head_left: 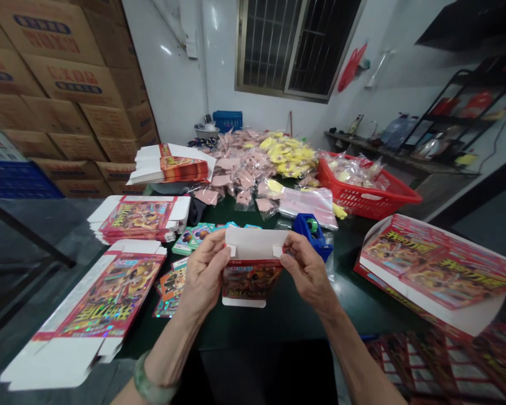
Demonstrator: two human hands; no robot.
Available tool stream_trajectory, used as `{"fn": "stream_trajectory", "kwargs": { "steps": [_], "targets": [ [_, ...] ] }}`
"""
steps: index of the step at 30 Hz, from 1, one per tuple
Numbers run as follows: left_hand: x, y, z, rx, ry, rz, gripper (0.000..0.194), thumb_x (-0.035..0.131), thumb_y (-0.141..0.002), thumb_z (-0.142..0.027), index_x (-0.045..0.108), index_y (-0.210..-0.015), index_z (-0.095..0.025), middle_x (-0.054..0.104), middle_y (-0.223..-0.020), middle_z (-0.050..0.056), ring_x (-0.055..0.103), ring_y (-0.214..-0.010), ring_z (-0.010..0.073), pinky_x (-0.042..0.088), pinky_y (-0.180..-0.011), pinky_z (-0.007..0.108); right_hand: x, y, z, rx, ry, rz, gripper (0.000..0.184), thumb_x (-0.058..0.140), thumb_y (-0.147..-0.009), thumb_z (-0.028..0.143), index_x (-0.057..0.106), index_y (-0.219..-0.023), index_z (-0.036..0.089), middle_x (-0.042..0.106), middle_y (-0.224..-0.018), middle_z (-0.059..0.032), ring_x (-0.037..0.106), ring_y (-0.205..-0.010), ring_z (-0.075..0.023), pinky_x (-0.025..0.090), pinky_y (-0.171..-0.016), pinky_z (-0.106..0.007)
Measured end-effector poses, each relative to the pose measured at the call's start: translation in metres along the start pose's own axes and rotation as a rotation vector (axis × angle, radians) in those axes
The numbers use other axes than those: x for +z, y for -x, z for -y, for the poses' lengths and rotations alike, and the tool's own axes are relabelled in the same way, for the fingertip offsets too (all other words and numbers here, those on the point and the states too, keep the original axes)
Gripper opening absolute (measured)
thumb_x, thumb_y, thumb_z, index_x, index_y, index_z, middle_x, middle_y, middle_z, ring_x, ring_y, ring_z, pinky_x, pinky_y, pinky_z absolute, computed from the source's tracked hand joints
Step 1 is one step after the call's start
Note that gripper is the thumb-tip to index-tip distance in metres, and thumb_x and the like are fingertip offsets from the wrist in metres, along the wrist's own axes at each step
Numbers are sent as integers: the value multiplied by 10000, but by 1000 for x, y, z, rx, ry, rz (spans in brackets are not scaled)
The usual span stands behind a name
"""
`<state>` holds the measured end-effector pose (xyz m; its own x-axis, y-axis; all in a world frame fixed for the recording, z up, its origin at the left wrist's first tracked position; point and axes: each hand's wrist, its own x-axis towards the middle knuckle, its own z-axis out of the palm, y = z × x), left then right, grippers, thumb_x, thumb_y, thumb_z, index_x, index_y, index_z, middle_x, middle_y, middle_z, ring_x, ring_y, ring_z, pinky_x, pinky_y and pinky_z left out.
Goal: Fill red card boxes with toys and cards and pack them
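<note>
Box (252,281), red, flap up; left hand (206,270) and right hand (310,270) clamped on its sides. Right of box: tray (409,296), yellow lettering "我的刀盾". Left: cartons (120,287), yellow Chinese lettering.

Count two hands: one left hand (206,267), one right hand (312,273). One small box (252,281) between them. One green bracelet (152,382). Three piles of flattened boxes (137,216) at left. One tape dispenser (316,242), one red basket (371,205), one window (295,48), one red bag (352,67). At least two packed boxes (451,275) at right. Several cards (172,284), overlapping, exact number unclear. Pink packets (240,169) and yellow packets (289,154): dozens together, too heaped to count exactly. Over ten cardboard cartons (73,81).
</note>
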<state>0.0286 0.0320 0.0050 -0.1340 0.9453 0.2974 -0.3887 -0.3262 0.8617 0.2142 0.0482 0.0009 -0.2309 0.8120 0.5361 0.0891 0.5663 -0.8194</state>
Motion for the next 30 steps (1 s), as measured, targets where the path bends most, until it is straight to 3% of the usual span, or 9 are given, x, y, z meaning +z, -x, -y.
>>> {"fn": "stream_trajectory", "kwargs": {
  "steps": [4,7,13,16,21,24,27,30],
  "targets": [
    [-1,-5,0,178,-88,-55,77,621,-729,-119,645,-752,-189,687,-790,15,639,-772,157,487,-681,255,1,2,0,-120,91,-74,146,488,-889,171,561,-991,245,559,-942,-22,560,-882,-133,476,-740,-247],
    [-3,-5,6,298,-154,-71,142,609,-735,-102,626,-628,-194,679,-786,6,623,-798,162,472,-778,302,3,5,2,-187,122,-82,169,470,-890,132,584,-961,234,569,-994,-48,569,-944,-151,478,-780,-277],
    [-6,8,9,224,-48,37,167,537,-801,-259,671,-746,-178,679,-991,97,587,-1010,265,465,-818,388,-2,11,11,-83,36,16,182,546,-859,202,580,-1036,226,559,-1093,-79,578,-1005,-179,519,-768,-275],
    [-7,10,6,258,-181,81,151,583,-802,-321,629,-816,-178,656,-989,99,592,-965,238,470,-780,343,-1,11,14,-91,89,-67,115,548,-858,200,597,-959,224,590,-998,-53,596,-935,-147,521,-730,-229],
    [-6,7,1,406,-455,175,102,632,-783,-198,587,-873,-188,621,-882,48,587,-908,178,461,-824,306,4,11,17,-139,250,-91,116,517,-866,183,576,-958,220,618,-944,-30,612,-874,-130,517,-719,-219],
    [1,9,3,505,-437,88,72,616,-792,-171,599,-860,-186,617,-849,39,596,-857,165,475,-795,302,6,11,20,-143,324,-118,95,506,-872,194,561,-945,219,621,-867,-13,611,-776,-121,511,-666,-214],
    [7,13,6,512,-375,-18,25,628,-786,-178,618,-806,-190,623,-783,19,597,-766,146,484,-727,284,6,11,27,-108,344,-127,68,495,-879,211,557,-908,211,611,-785,0,593,-681,-113,494,-600,-209],
    [7,14,3,442,-310,12,23,658,-766,-185,640,-756,-197,634,-756,16,596,-749,148,480,-683,280,4,11,37,-71,335,-92,77,492,-881,214,566,-865,200,613,-750,5,579,-639,-103,475,-567,-197]
  ]
}}
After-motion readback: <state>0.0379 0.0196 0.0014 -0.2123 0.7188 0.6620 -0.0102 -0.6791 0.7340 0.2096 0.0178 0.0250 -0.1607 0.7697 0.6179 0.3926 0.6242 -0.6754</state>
